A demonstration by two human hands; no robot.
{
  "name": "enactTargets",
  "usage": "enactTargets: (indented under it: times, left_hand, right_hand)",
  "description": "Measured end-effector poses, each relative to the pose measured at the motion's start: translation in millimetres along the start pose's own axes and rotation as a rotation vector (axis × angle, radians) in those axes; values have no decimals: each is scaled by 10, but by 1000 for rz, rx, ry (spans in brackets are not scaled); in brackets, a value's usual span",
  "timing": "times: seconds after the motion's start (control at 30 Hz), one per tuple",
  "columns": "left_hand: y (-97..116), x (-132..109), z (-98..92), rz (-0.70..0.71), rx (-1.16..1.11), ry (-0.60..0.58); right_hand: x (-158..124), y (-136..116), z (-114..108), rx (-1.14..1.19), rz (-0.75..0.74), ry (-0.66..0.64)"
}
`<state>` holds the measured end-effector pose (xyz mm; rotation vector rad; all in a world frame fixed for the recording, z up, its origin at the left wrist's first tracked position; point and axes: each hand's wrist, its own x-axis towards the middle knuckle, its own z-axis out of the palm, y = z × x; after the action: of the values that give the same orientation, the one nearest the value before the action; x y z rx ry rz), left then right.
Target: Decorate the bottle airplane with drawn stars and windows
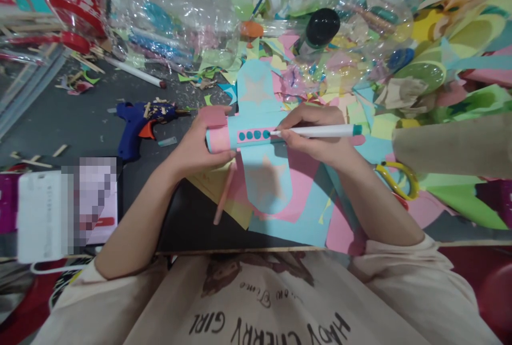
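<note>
A paper airplane model lies in front of me, with a rolled light-blue body, pink bands and rounded wings that bear pale stars. My left hand is wrapped round its pink end at the left. In my right hand is a white marker with a green end, held nearly level. The marker's tip touches the right end of a pink strip on the body. Several dark teal dots run along that strip. The right fingers rest against the body's right part.
Left of my hands lies a blue glue gun, with another marker behind it. Yellow-handled scissors lie by my right forearm. Clear plastic bottles and paper scraps crowd the back. A phone is at the left.
</note>
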<state>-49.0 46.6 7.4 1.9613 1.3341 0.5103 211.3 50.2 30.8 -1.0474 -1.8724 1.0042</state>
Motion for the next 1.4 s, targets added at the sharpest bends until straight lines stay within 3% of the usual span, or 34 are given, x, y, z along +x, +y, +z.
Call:
enactTargets:
  times: [0.43, 0.7, 1.4]
  left_hand:
    - [39, 11, -9, -52, -40, -19]
    - [-2, 14, -16, -7, -44, -6]
    - [10, 18, -24, -34, -11, -20]
  right_hand:
    - [-6, -19, -18, -43, -51, -43]
    - [-6, 39, -137, -29, -17, 48]
    - [-2, 13, -110, -33, 20, -40]
